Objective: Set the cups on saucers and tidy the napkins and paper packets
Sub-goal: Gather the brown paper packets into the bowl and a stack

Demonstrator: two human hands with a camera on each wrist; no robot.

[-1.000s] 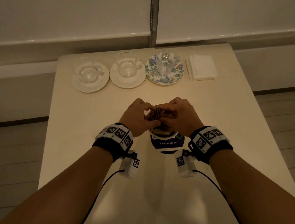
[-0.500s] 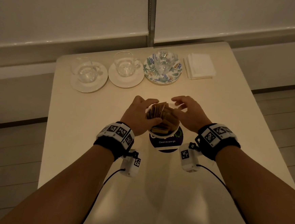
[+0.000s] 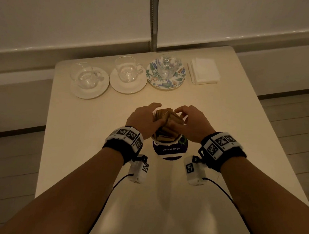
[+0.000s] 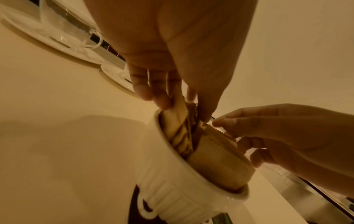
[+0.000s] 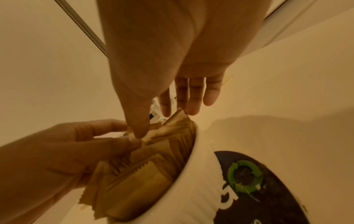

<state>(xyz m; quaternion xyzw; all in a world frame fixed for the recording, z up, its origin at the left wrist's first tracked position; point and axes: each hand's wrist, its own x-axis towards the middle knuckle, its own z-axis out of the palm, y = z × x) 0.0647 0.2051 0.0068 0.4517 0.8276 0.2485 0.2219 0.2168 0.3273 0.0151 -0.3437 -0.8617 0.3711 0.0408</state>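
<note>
Both hands meet over a white ribbed ceramic pot [image 4: 172, 192] full of brown paper packets [image 3: 165, 121], which stand upright and packed in the pot between the two palms. Her left hand [image 3: 143, 120] pinches a bunch of packets on its side, its fingers [image 4: 141, 87] behind them and the thumb in front. Her right hand [image 3: 192, 123] curls over the other half of the stack; its thumb presses on the serrated tops of the packets and the other fingers hang loosely bent just past the far rim, so whether it truly grips any packet I cannot tell. Under the pot, nearer the wrists, lies a dark round coaster [image 3: 169, 151] with white lettering and a green arrow ring.

Well beyond the fingertips, three clear glass cups sit on saucers in a row: one on a plain white saucer [image 3: 89, 86] far to the left, one on a second white saucer [image 3: 127, 82] ahead of the left hand, one on a flower-patterned saucer [image 3: 165, 75] straight ahead. Beyond the right hand rests a squared stack of white napkins [image 3: 204, 73] on the cream table [image 3: 73, 147].
</note>
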